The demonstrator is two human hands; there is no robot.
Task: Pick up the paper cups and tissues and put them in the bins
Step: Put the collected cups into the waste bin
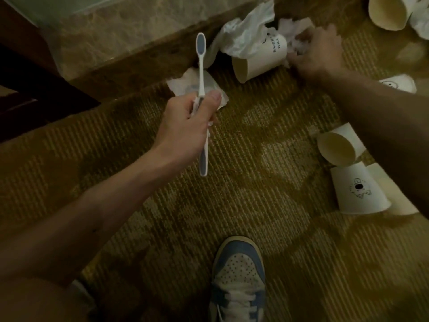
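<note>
Paper cups and tissues are lying scattered over an olive-brown ribbed carpet (232, 205) at the foot of a beige marble ledge (116, 43). The left grip (188, 119) is clenching round a white plastic toothbrush with a grey-blue head and handle (201, 73), holding it roughly upright above the carpet, and a scrap of white tissue is bunching in the same fingers against the stem. Behind the toothbrush, a flat white tissue (183, 86) is lying on the carpet beside the ledge.

The right grip (318, 49), blurred, is reaching out to the ledge and curling its fingers into a crumpled white tissue wad (298, 44). Touching that wad, a white paper cup with black lettering (260, 59) is lying on its side, its mouth turning towards the left grip, and a large crumpled white tissue sheet (243, 36) is draping over its upper side.

At the top right, a cream-lined paper cup (387, 12) is lying with its mouth open to view. The right forearm is covering part of a small printed white cup (399, 83). Below the forearm two cups are touching: an open-mouthed white cup (336, 149) and a white cup with a black drawing (357, 191). A blue and white sneaker (239, 275) is standing on the carpet.
</note>
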